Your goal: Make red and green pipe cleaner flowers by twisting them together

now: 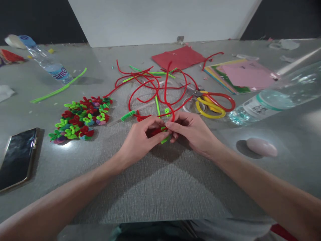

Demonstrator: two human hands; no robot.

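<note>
My left hand (144, 134) is closed around a small red and green pipe-cleaner piece (164, 140), mostly covered by the fingers. My right hand (194, 132) pinches a red pipe cleaner (166, 83) between thumb and forefinger; its long end rises and curves away above the fingers. Both hands meet just over the table. Beyond them lies a tangle of loose red pipe cleaners (142, 92) with a few green ones. To the left sits a cluster of small red and green pipe-cleaner figures (77, 118). A green coil (128, 115) is wound on a thin stick near my left hand.
Scissors (213, 104) with red and yellow handles lie right of the tangle. A large bottle (265, 102) lies at the right, above a pinkish oval object (262, 147). Paper sheets (245, 75) and red felt (178, 57) are behind. A phone (18, 157) and small bottle (51, 65) are left.
</note>
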